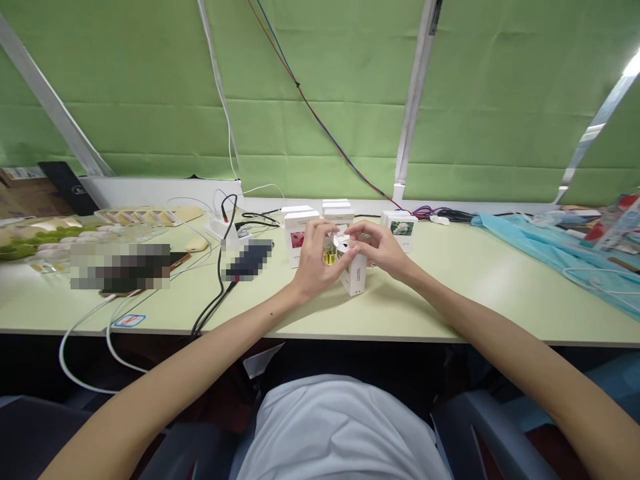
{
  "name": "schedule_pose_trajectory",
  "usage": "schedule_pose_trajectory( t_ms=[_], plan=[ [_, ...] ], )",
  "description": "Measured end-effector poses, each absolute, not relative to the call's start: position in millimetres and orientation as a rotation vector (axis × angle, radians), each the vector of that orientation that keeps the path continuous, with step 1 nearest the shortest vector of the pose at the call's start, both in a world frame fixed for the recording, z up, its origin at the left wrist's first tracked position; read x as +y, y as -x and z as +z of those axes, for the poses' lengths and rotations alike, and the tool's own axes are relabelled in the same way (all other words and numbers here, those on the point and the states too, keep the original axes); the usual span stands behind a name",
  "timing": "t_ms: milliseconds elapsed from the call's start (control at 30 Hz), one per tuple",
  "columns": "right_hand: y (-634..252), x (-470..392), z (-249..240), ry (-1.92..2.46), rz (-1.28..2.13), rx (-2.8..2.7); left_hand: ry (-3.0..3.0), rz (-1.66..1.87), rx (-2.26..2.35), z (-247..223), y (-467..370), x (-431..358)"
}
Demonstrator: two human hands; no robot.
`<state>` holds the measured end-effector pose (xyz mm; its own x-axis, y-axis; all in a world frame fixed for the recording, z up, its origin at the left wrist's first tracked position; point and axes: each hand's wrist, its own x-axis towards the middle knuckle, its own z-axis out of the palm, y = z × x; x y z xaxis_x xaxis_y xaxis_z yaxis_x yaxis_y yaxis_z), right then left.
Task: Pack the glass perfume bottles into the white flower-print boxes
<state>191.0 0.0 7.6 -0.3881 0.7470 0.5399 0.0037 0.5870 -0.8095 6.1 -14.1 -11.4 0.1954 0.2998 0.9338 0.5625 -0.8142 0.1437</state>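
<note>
A small white box (356,279) stands on the table in front of me, its white top flaps raised. My left hand (316,257) curls around the box's left side, thumb at its top edge. Closed at the upper right of the same box, my right hand (383,248) has its fingertips on the flaps. Between my left fingers and the box shows a gold-yellow item (329,257), mostly hidden. Just behind stand white boxes with a red flower picture (297,239) and more white boxes (337,208). Right of them are boxes with a white flower picture (401,229).
Left of my hands lie a blurred dark phone (249,259), black cables (220,280) and a white power strip (227,230). Clear trays with green and pale pieces (75,243) are at far left. A blue plastic sheet (540,250) covers the right side of the table.
</note>
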Motion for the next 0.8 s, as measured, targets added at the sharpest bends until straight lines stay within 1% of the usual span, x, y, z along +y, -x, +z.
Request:
schedule_pose_trajectory(
  t_ms=[467,800],
  plan=[
    [-190.6,1.2,8.1,0.59,0.919,-1.806,2.352,-1.707,-0.819,-11.1,-7.1,-13.4],
    [-191.0,3.9,6.0,0.573,0.91,-1.821,2.365,-1.677,-0.778,-11.1,-7.3,-12.5]
  ],
)
